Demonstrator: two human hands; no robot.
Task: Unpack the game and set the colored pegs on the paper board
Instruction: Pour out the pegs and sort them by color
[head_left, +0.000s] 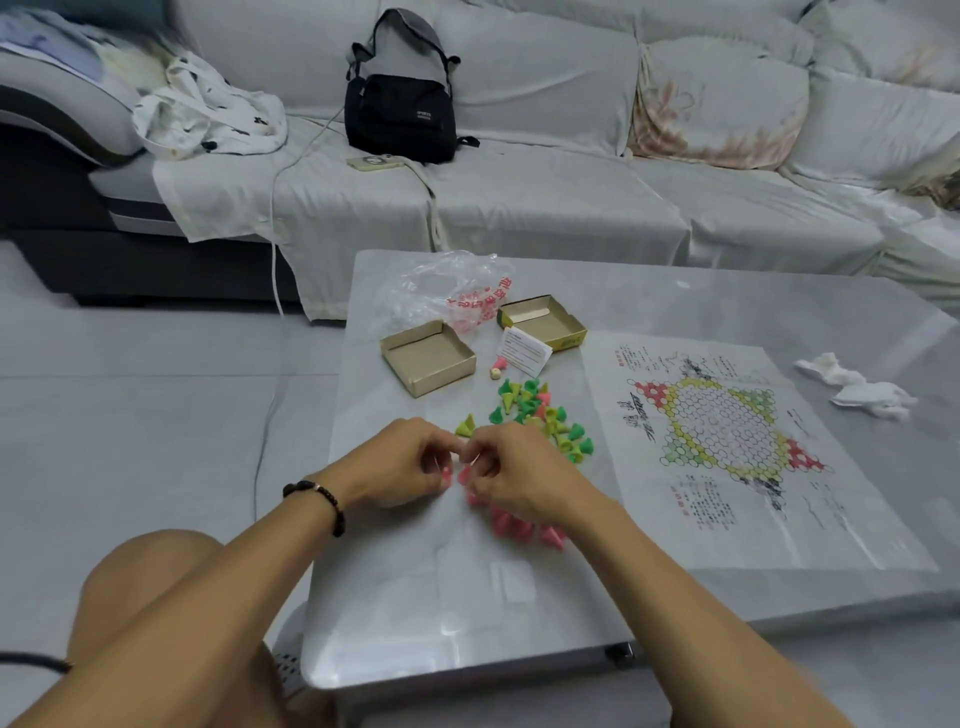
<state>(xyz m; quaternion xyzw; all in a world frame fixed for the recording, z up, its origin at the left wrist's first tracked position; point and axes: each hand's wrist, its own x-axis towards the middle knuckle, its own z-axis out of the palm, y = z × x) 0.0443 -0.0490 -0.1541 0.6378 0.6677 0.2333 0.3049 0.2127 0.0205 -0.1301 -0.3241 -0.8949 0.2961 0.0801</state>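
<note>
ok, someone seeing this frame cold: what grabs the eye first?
Probably the two hands, left hand and right hand, meeting near the table's front edge and pinching pink pegs. Just beyond them lies a bright heap of green and yellow pegs. To the right, the paper board lies flat with no pegs on it.

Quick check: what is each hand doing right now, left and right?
Left hand: fingers curled, pinching a small pink cone-shaped plastic peg.
Right hand: fingers curled, pinching another pink cone peg.
</note>
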